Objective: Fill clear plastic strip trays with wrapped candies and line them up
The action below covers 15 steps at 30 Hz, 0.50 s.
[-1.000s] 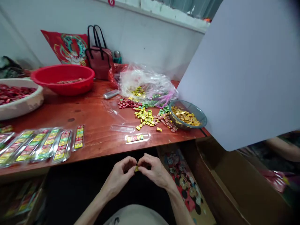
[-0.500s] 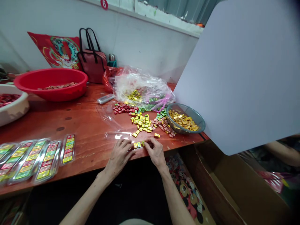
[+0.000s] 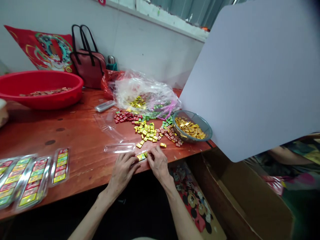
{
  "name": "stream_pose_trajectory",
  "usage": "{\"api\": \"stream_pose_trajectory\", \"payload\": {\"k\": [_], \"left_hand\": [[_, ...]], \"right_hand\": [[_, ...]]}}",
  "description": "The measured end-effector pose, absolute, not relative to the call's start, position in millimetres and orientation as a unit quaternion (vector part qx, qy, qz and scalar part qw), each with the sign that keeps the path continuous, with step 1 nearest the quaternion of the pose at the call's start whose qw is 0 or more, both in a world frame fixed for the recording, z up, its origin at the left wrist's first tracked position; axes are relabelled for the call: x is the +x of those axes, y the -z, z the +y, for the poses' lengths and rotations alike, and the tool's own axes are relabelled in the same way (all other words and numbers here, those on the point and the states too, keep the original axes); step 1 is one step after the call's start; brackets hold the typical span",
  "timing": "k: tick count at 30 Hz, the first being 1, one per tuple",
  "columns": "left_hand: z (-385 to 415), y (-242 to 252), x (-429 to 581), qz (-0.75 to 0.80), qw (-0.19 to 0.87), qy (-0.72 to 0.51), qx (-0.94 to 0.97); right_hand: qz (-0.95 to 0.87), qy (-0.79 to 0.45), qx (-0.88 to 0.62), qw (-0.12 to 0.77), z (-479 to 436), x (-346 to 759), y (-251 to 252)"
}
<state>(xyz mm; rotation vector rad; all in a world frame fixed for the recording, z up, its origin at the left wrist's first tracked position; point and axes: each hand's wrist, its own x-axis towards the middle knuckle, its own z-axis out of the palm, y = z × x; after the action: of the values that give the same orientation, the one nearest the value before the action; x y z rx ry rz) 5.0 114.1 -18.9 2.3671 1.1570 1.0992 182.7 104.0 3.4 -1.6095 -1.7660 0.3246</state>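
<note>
On the brown wooden table (image 3: 80, 133), the red plastic basin (image 3: 50, 100) stands back left, the round glass bowl (image 3: 209, 131) right, loose foil-wrapped blocks (image 3: 147, 130) between them.

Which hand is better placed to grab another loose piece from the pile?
Probably the right hand: it sits nearer the loose pieces, with one yellow piece just beyond it. The left hand rests on the small tray.

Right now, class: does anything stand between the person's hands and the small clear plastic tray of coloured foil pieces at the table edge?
Nothing visible does: the left hand and right hand both touch the small clear plastic tray.
</note>
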Motion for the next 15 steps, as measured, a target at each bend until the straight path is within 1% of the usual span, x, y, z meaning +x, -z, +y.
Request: {"api": "stream_pose_trajectory", "payload": {"k": [3, 4, 6, 8, 10, 15], "left_hand": [[113.5, 19.1, 3.4, 0.401, 0.15, -0.381, 0.82], [112.9, 18.6, 2.9, 0.402, 0.153, -0.38, 0.819], [111.5, 16.9, 2.0, 0.402, 0.159, -0.379, 0.818], [110.0, 14.8, 1.4, 0.402, 0.165, -0.38, 0.816], [109.1, 13.1, 1.0, 0.404, 0.174, -0.38, 0.814], [107.3, 11.6, -0.6, 0.413, 0.197, -0.386, 0.801]], "right_hand": [[-0.685, -0.166, -0.587, 0.397, 101.6, 203.7, -9.2], [-0.671, -0.157, -0.595, 0.413, 101.2, 216.0, -10.3], [-0.624, -0.099, -0.642, 0.435, 101.8, 245.7, -10.6], [-0.582, -0.044, -0.686, 0.435, 103.4, 275.0, -8.6], [-0.565, -0.027, -0.703, 0.431, 104.6, 295.8, -5.7], [-0.597, -0.076, -0.673, 0.43, 105.6, 292.0, -6.6]]}}
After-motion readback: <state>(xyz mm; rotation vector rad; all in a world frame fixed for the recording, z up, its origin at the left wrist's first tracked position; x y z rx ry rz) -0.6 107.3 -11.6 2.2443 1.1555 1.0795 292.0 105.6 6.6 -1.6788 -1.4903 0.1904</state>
